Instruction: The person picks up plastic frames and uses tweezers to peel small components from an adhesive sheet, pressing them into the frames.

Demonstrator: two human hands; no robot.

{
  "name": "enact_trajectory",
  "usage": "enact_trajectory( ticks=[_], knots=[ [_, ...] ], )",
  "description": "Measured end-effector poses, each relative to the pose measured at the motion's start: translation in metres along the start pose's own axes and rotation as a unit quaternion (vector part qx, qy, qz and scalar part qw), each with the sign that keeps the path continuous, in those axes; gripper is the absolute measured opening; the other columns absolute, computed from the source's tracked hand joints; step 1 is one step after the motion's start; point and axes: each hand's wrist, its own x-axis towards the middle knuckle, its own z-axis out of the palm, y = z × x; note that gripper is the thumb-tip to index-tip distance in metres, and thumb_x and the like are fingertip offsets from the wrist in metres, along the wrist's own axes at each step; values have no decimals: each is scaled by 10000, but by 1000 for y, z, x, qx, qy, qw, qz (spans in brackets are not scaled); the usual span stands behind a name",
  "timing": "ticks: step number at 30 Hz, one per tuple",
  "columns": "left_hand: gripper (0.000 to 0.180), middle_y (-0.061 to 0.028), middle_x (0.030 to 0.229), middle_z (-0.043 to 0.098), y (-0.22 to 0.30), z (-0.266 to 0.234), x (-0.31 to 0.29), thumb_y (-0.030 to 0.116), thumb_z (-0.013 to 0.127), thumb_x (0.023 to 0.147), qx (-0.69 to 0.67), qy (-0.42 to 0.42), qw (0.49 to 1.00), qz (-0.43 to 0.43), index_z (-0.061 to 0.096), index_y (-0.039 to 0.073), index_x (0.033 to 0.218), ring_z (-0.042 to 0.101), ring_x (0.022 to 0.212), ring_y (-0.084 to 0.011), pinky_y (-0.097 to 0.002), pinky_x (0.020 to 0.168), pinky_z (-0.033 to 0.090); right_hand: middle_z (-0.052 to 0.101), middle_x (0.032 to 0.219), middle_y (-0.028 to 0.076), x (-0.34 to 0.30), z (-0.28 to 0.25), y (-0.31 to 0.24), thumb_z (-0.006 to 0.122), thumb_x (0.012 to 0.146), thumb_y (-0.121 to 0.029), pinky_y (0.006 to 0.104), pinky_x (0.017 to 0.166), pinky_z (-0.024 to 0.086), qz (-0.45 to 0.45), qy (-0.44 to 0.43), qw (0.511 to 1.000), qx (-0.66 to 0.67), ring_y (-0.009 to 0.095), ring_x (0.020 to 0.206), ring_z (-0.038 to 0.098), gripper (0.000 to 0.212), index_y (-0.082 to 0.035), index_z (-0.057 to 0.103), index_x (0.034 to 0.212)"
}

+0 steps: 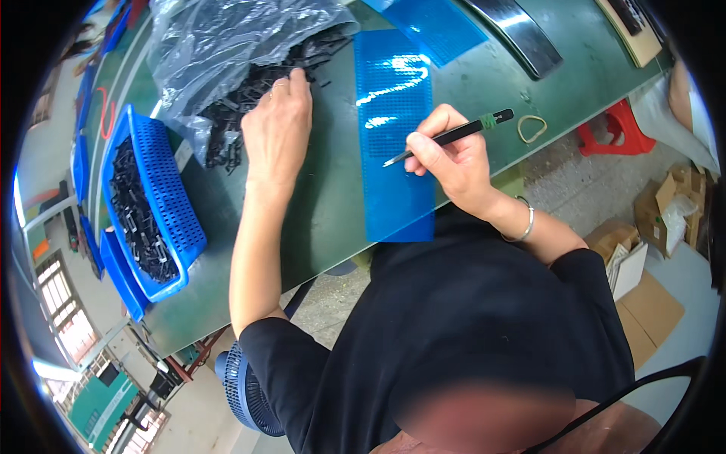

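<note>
My left hand [278, 129] reaches into a heap of small black plastic parts [227, 113] spilling from the mouth of a clear plastic bag [208, 49]. Its fingers are bent down and drawn together among the parts; whatever lies between the fingertips is hidden. In my right hand [454, 155] is a pair of black tweezers [458, 132] with green wrapped round the back end, its pale tips aimed leftward. Below those tips a translucent blue sheet [393, 144] with rows of small marks lies on the green table [325, 204], overhanging the near edge.
A blue basket [178, 193] full of similar black parts stands at the left. Another blue sheet [442, 30] and a glossy dark curved panel [522, 38] lie farther back. A rubber band [532, 129] rests near the right edge. Beyond are a red stool [616, 132] and cardboard boxes [669, 204].
</note>
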Motion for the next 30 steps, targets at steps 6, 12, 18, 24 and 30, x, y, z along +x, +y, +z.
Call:
enact_trajectory(
  ticks=[6,12,18,24,30],
  knots=[
    [275,-74,756,683,-6,-12,-22,120,542,901,-298,-6,946,-127,610,97,1167,580,514,-174,-309,466,426,591,705,38,-4,-10,-24,614,879,-80,205,563,455,-83,11,996,-8,67,640,571,126,-34,508,831],
    [273,-41,941,691,19,-51,-42,110,506,936,-719,-153,621,-273,610,6,1166,383,514,0,-154,464,292,593,672,3,-2,-33,-17,649,866,-135,189,525,422,-17,24,987,-156,42,584,539,159,-41,538,802],
    [261,-71,946,703,57,-55,-50,16,582,886,-735,-150,630,-201,581,22,1146,644,916,-119,-256,820,492,591,649,16,-1,-28,-18,666,845,-137,215,486,395,-19,-22,946,-323,47,549,530,154,-39,550,821],
    [154,-105,994,686,62,-40,-58,-15,574,882,-649,-167,734,-107,623,-16,1028,644,915,-129,-245,810,502,558,648,-3,-1,-27,-14,674,837,-121,205,451,350,-51,-43,915,-398,26,525,474,158,-33,552,788],
    [130,-106,1014,682,63,-38,-59,-18,573,882,-655,-163,727,-125,626,-21,1000,643,923,-137,-247,812,502,536,636,-8,1,-30,-13,661,846,-100,200,455,349,-61,-59,920,-383,31,522,464,145,-32,552,779]
  ],
)
